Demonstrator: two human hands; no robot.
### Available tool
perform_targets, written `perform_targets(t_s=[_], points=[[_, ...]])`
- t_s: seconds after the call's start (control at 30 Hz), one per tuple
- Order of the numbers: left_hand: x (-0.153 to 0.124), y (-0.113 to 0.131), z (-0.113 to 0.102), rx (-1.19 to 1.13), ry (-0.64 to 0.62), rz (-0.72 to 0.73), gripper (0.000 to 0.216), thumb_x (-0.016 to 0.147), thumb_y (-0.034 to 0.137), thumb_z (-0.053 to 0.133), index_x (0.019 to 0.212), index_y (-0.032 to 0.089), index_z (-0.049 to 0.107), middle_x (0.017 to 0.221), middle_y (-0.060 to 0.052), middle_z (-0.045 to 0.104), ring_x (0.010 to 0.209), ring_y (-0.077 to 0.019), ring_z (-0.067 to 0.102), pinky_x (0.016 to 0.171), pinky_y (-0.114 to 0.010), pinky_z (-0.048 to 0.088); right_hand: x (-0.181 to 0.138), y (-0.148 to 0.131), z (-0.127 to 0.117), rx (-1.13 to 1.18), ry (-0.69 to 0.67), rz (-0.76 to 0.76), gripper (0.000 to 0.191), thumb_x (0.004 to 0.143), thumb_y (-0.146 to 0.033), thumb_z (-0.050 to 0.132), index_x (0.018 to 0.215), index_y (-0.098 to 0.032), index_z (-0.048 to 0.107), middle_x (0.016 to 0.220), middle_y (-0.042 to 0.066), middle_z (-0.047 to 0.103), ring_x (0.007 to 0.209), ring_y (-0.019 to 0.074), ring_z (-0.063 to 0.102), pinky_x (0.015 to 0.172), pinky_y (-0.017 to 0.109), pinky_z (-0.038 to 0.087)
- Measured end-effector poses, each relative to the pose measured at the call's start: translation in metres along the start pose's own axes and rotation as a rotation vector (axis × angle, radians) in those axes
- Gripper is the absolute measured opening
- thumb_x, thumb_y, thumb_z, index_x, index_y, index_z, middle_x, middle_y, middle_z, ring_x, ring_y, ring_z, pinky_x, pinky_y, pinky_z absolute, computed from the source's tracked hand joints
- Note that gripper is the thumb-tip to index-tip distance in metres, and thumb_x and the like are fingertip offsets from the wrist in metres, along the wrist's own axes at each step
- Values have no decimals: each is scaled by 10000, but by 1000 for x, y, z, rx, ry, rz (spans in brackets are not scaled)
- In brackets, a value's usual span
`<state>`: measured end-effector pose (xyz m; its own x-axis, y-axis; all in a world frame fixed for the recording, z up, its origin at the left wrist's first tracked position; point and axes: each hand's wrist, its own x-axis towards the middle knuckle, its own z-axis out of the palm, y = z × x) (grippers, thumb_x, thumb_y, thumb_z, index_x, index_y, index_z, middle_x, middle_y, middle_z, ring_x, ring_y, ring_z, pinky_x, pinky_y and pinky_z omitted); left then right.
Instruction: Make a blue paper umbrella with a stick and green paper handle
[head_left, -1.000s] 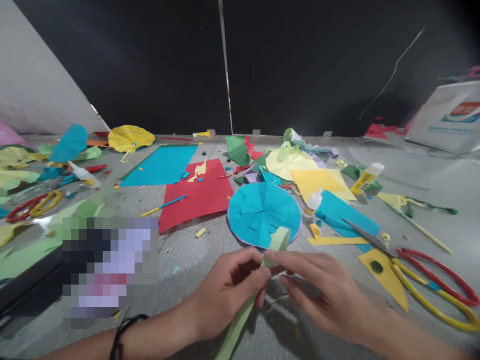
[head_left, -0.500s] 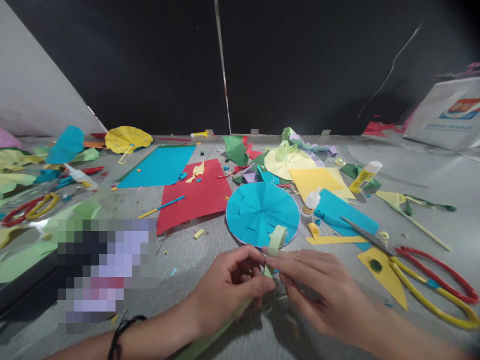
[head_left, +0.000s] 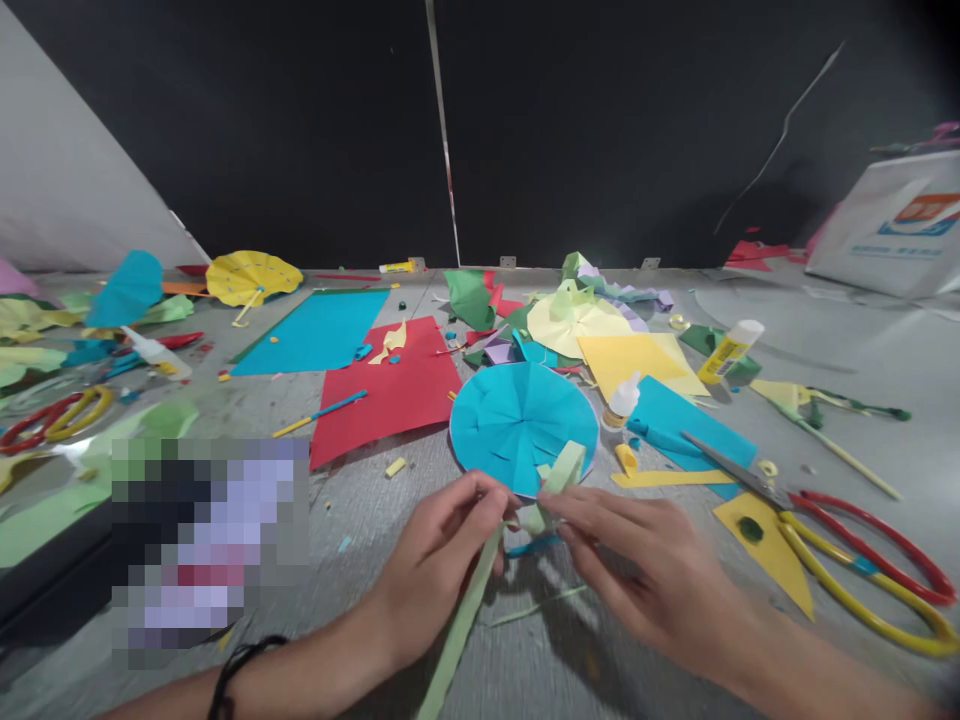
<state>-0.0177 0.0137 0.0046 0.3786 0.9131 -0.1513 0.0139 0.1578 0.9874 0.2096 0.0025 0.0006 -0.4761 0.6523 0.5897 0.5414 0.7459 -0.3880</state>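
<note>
A pale green paper strip (head_left: 463, 625) runs between my two hands in front of me. My left hand (head_left: 442, 565) is closed in a pinch on it, and its long tail hangs toward the near edge. With thumb and fingertips pressed together, my right hand (head_left: 637, 550) grips the curled end of that strip, which loops up in front of a blue pleated paper disc (head_left: 525, 410). The disc lies flat just beyond my fingers. A thin blue paper piece (head_left: 534, 546) shows beneath the hands. Fingers partly hide the strip's middle.
Red and yellow scissors (head_left: 862, 560) lie at the right, blades pointing left. Near them stand a small white glue bottle (head_left: 622, 402) and a glue stick (head_left: 731, 352). Red paper (head_left: 386, 400) lies left of the disc. Scraps and a yellow pleated disc (head_left: 255, 277) are farther back.
My hands have drawn slightly apart. The strip's tail now shows in front of my left fingers, and its loop leans more to the right.
</note>
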Motion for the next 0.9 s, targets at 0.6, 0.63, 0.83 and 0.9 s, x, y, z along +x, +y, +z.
perform_targets(t_s=[0.6, 0.63, 0.83, 0.9], points=[[6, -8, 5, -15, -74, 17, 217, 943, 376, 662, 942, 166, 609, 775, -15, 680, 560, -101, 585, 544, -230, 478, 2, -2, -3, -135, 222, 71, 309, 967, -123, 613, 1262, -213, 637, 677, -53, 704, 504, 111, 660, 548, 223, 543], [6, -8, 5, -7, -67, 18, 219, 946, 379, 658, 939, 165, 611, 778, -16, 679, 559, -102, 584, 541, -230, 472, 3, -4, -5, -127, 252, 78, 334, 959, -106, 614, 1274, -218, 625, 704, -50, 709, 532, 106, 671, 570, 215, 552], [4, -1, 3, 84, -77, 16, 323, 976, 465, 606, 965, 149, 674, 813, -32, 678, 645, -125, 603, 585, -236, 457, 6, -5, -14, -91, 314, -36, 290, 912, -16, 642, 1142, -190, 673, 985, 63, 706, 874, 155, 711, 809, 271, 595], [3, 2, 2, 113, -118, 8, 401, 995, 514, 561, 970, 142, 707, 764, -26, 661, 683, -136, 597, 611, -235, 446, 4, -2, -13, -85, 243, -100, 256, 922, 6, 633, 1091, -172, 704, 1072, 97, 715, 989, 176, 713, 892, 301, 584]])
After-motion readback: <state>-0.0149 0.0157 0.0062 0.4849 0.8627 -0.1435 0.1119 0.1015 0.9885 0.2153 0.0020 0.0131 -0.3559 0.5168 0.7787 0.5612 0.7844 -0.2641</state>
